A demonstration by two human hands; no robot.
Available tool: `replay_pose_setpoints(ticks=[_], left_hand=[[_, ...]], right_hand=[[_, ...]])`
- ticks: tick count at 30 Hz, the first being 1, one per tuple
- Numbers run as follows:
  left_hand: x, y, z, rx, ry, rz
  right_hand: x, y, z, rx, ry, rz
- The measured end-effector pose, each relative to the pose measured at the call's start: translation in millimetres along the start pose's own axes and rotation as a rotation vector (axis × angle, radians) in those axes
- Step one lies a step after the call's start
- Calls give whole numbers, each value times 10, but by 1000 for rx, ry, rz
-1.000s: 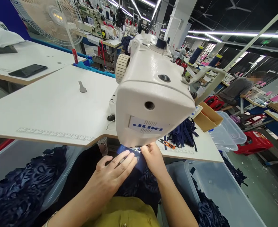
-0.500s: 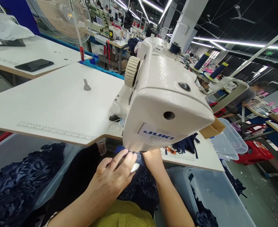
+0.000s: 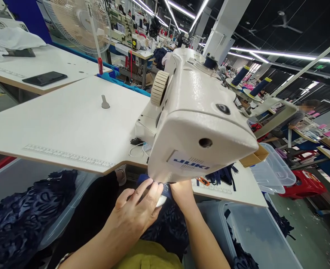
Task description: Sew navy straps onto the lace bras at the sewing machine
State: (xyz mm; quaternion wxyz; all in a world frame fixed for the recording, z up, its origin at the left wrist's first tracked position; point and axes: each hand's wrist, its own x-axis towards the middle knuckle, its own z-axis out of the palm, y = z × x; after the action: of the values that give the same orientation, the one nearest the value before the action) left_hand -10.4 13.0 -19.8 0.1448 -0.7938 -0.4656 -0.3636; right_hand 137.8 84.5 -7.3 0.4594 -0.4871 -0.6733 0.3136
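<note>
My left hand (image 3: 135, 209) is at the near end of the white sewing machine (image 3: 182, 138), its fingers closed on a piece of navy fabric (image 3: 143, 179) under the machine head. A smooth white rounded part (image 3: 161, 201) shows just beside those fingertips. My right hand (image 3: 183, 194) reaches in from the other side, close against the fabric. The machine head hides its fingers, so their grip cannot be made out. Needle and presser foot are also out of sight. More dark patterned navy cloth (image 3: 167, 224) hangs below my hands, over my lap.
Orange-handled snips (image 3: 203, 181) and navy strips (image 3: 221, 175) lie on the table right of the machine. Plastic bins (image 3: 254, 220) of navy pieces stand on both sides below. A phone (image 3: 45, 78), a fan (image 3: 83, 22) and a small grey metal piece (image 3: 105, 102) are at left.
The view has shifted slightly, so the machine and table sit a little lower and further right. Both hands keep nearly the same place at the fabric.
</note>
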Motion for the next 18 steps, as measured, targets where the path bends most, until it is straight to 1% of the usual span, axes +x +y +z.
replay_pose_setpoints(ticks=[7, 15, 18], left_hand=[[-3, 4, 10, -27, -7, -16], [-18, -4, 16, -6, 4, -5], [-9, 3, 17, 6, 14, -5]], right_hand=[[-3, 14, -7, 16, -24, 8], [1, -8, 0, 67, -13, -1], [-13, 15, 2, 44, 6, 27]])
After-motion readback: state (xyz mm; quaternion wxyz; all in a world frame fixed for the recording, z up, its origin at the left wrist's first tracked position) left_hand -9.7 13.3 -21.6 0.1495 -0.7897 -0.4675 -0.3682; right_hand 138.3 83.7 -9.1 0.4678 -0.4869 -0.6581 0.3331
